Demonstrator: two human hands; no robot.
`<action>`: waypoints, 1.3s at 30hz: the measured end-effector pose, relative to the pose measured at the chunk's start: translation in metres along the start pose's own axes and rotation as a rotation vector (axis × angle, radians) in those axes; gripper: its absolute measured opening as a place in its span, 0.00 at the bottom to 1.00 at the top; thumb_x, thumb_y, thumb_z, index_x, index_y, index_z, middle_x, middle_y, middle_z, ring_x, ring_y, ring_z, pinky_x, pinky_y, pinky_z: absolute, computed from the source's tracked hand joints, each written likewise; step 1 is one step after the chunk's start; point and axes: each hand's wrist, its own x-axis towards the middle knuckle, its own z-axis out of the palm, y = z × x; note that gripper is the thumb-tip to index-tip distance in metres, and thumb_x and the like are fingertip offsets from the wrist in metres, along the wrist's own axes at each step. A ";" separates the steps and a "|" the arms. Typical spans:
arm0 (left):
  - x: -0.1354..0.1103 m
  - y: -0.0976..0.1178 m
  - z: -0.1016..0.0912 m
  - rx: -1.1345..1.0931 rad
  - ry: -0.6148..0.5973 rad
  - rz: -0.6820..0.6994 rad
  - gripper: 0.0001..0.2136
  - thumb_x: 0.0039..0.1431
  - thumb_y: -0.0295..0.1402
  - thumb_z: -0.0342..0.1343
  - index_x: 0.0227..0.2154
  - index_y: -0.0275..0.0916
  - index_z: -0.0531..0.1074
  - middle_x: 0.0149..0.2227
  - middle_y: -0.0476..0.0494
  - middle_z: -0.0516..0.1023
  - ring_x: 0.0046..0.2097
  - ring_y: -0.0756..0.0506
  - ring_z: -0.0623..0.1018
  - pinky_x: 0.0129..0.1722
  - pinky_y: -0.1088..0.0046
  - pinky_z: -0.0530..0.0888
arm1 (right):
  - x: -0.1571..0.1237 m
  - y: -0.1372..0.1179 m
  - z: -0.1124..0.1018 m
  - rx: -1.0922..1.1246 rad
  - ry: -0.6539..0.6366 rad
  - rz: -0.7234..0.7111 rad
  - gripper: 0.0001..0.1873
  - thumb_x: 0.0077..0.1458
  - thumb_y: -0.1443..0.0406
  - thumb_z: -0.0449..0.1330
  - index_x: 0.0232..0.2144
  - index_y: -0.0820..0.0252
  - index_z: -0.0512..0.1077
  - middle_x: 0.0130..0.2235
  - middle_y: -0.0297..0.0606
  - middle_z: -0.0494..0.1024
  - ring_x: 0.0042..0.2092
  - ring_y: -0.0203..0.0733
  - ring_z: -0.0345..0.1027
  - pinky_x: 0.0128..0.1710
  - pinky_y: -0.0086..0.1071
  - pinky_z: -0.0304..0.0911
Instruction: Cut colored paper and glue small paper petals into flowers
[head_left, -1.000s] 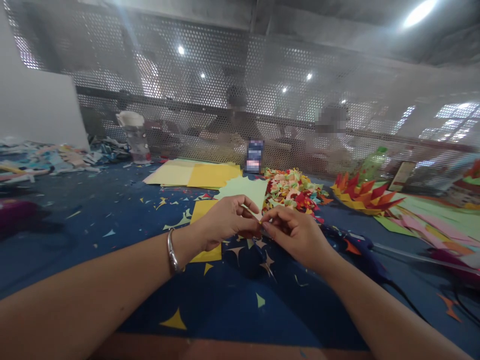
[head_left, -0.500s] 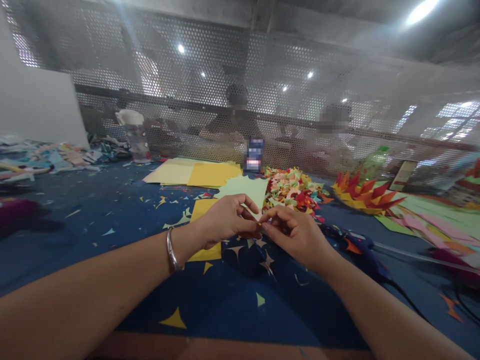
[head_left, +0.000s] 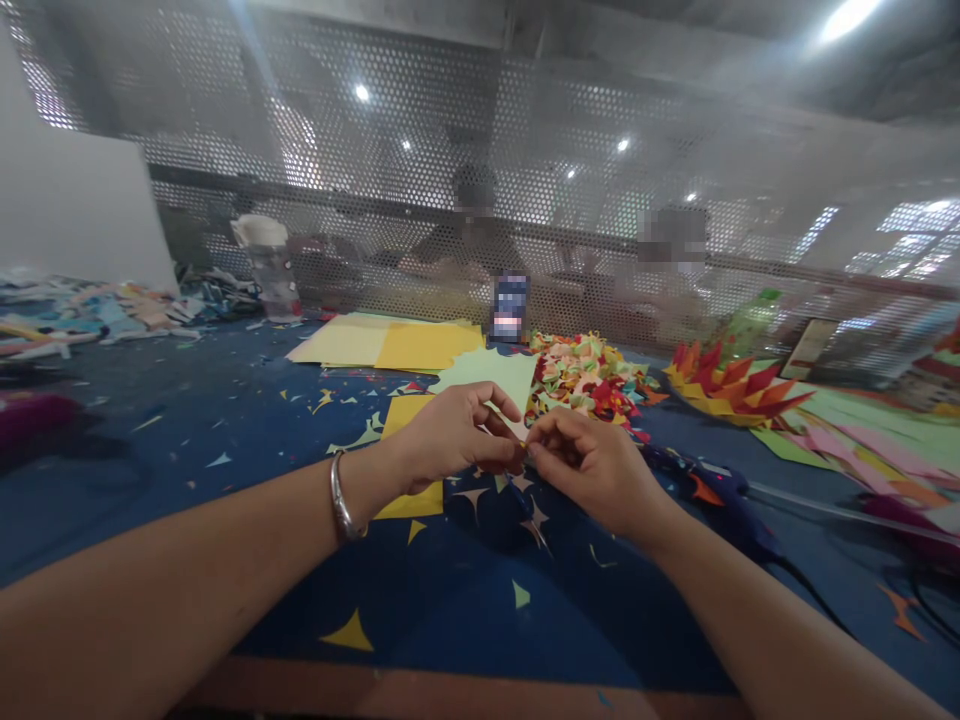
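My left hand (head_left: 457, 435), with a silver bangle on its wrist, is closed in a pinch at the centre of the view. Opposite it, my right hand (head_left: 589, 460) pinches with thumb and forefinger. A tiny yellowish piece shows between the fingertips; its kind is too small to make out. Below my left hand lies a yellow paper sheet (head_left: 409, 415). Beyond both hands is a pale green sheet (head_left: 495, 370) with a scalloped edge. Several pointed paper scraps (head_left: 471, 500) lie on the dark blue table under the fingers.
A heap of small coloured paper pieces (head_left: 589, 375) sits beyond my right hand. To its right are a red and orange folded-paper piece (head_left: 731, 385) and a dark blue glue gun (head_left: 724, 495) with a cord. A phone (head_left: 510, 308) stands before the mesh screen (head_left: 360, 260); people are behind it.
My right hand has shifted very slightly to the right, and its fingertips sit a little farther from the left ones. The rest looks the same.
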 end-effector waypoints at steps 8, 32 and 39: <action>0.000 0.002 0.001 0.015 -0.003 0.031 0.15 0.42 0.25 0.61 0.33 0.38 0.64 0.24 0.48 0.77 0.27 0.48 0.77 0.30 0.71 0.71 | -0.001 -0.002 0.000 0.035 -0.003 0.014 0.03 0.55 0.67 0.54 0.35 0.58 0.67 0.22 0.26 0.59 0.23 0.32 0.52 0.22 0.27 0.50; -0.001 0.003 0.000 0.015 0.011 0.054 0.16 0.41 0.27 0.62 0.36 0.38 0.66 0.27 0.49 0.74 0.29 0.49 0.75 0.31 0.71 0.70 | -0.001 0.000 0.000 0.034 -0.008 0.035 0.04 0.55 0.65 0.55 0.35 0.58 0.67 0.23 0.28 0.62 0.23 0.32 0.55 0.24 0.28 0.53; -0.003 0.004 0.001 -0.002 0.013 0.032 0.19 0.41 0.26 0.61 0.38 0.39 0.63 0.25 0.50 0.74 0.27 0.49 0.75 0.29 0.72 0.69 | -0.001 -0.001 0.000 0.023 0.011 0.027 0.05 0.55 0.66 0.55 0.36 0.58 0.67 0.23 0.28 0.62 0.24 0.33 0.55 0.24 0.28 0.52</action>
